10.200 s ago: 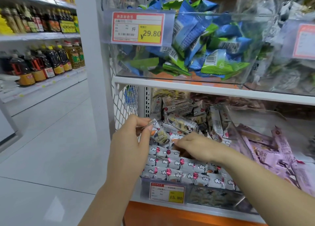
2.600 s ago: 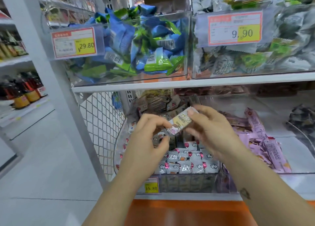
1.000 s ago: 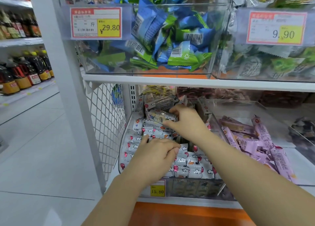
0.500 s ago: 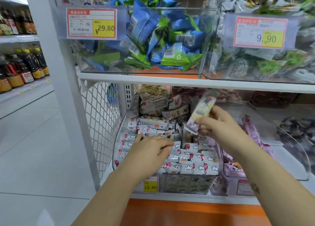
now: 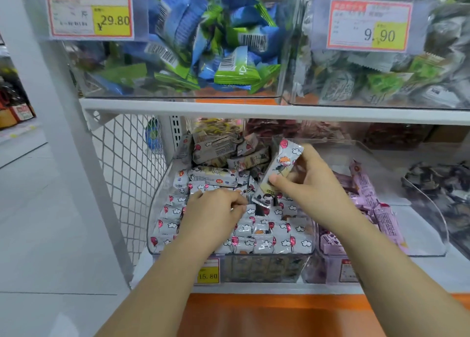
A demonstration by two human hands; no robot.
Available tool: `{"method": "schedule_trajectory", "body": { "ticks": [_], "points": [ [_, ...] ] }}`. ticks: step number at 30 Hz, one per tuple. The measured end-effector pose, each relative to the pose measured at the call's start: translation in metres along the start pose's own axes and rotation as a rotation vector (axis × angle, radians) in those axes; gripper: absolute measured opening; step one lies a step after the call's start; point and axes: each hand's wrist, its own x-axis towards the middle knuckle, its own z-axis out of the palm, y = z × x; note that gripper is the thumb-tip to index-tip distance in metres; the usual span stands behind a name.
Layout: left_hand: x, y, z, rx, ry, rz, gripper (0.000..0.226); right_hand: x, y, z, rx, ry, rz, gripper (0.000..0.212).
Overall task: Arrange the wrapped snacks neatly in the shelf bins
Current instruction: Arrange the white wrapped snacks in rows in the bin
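While both forearms reach into the lower shelf, head view notes:

- Right hand (image 5: 312, 184) pinches one wrapped snack (image 5: 282, 163) between thumb and fingers. The snack is held tilted, top end up and to the right, above the back half of the clear bin (image 5: 156, 209). Wrapper is white with a red balloon and a cartoon figure.
- Left hand (image 5: 216, 209) lies knuckles up on the packed rows (image 5: 267, 242), fingers curled down and to the right. Cannot tell whether the fingertips pinch a packet or only press on the rows.
- Packed rows fill the front half of the bin, packets side by side with balloon and cloud prints facing up. Behind them sits a loose pile (image 5: 218, 148) of the same kind, lying at mixed angles.
- Yellow price tag (image 5: 208, 273) on the bin front reads 15.80.
- Neighbouring bin just to the right holds purple packets (image 5: 366, 191), scattered.
- Upper shelf: one bin of blue and green packets (image 5: 229, 64) tagged 29.80 (image 5: 89, 13), and beside it a bin tagged 9.90 (image 5: 368, 22).
- White wire mesh (image 5: 127, 158) closes the left end of the shelf; orange base panel (image 5: 279, 311) below.
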Motion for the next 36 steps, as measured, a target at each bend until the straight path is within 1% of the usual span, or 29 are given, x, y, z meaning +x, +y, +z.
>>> {"method": "schedule_trajectory", "body": {
  "ticks": [3,8,12,16,23,27,29,32,34,36],
  "points": [
    [-0.001,-0.002,0.002,0.031,0.021,0.011,0.016,0.001,-0.004,0.001,-0.023,0.015,-0.032,0.045],
    [-0.003,-0.006,0.003,0.096,0.035,0.021,0.015,0.002,-0.006,0.009,-0.051,-0.017,-0.091,0.030],
    [-0.004,-0.006,0.003,0.123,0.040,0.027,0.015,0.002,-0.005,0.007,-0.203,-0.095,-0.114,0.030],
    [-0.003,-0.005,0.003,0.138,0.001,0.017,0.015,0.006,-0.003,-0.001,-0.320,-0.154,-0.118,0.028],
    [0.002,-0.010,0.003,0.138,-0.038,0.041,0.014,0.019,-0.004,-0.009,-0.392,-0.238,-0.138,0.023],
    [0.003,-0.012,0.002,0.129,-0.050,0.050,0.015,0.021,-0.007,-0.015,-0.410,-0.247,-0.117,0.022],
    [0.003,-0.012,0.002,0.130,-0.050,0.052,0.015,0.018,-0.010,-0.013,-0.435,-0.290,-0.121,0.023],
    [0.002,-0.011,0.002,0.152,-0.047,0.056,0.014,0.011,-0.013,0.003,-0.619,-0.432,-0.161,0.024],
    [0.003,-0.011,0.002,0.156,-0.049,0.054,0.014,0.011,-0.010,0.011,-0.765,-0.472,-0.181,0.027],
    [0.003,-0.011,0.002,0.156,-0.055,0.058,0.015,0.013,-0.008,0.011,-0.840,-0.513,-0.161,0.029]
  ]
}}
